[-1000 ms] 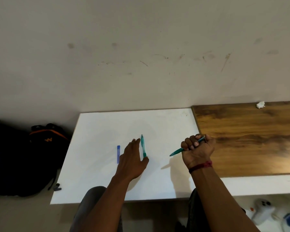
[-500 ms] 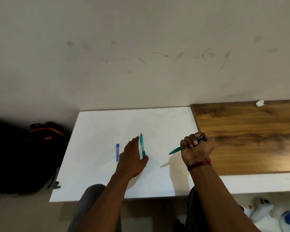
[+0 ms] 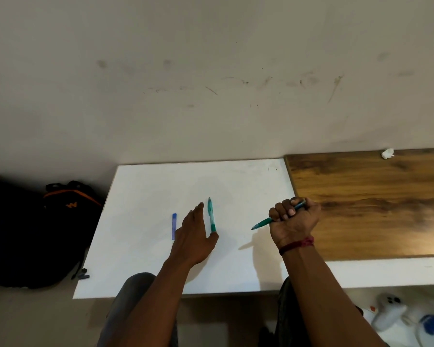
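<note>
My left hand (image 3: 194, 234) lies flat on the white tabletop (image 3: 145, 196) with straight fingers. A teal pen (image 3: 211, 215) lies on the table just right of those fingers, its lower end by my thumb. A short blue stick (image 3: 174, 226) lies on the table left of that hand. My right hand (image 3: 295, 220) is a fist held above the white top near its right edge, gripping a second teal pen (image 3: 262, 223) whose tip points down and left. A red thread is around that wrist.
A brown wooden tabletop (image 3: 376, 204) adjoins the white one on the right, with a crumpled white scrap (image 3: 387, 153) at its back. Dark backpacks (image 3: 48, 229) sit on the floor to the left. A white controller (image 3: 388, 313) lies on the floor lower right. The wall stands right behind the tables.
</note>
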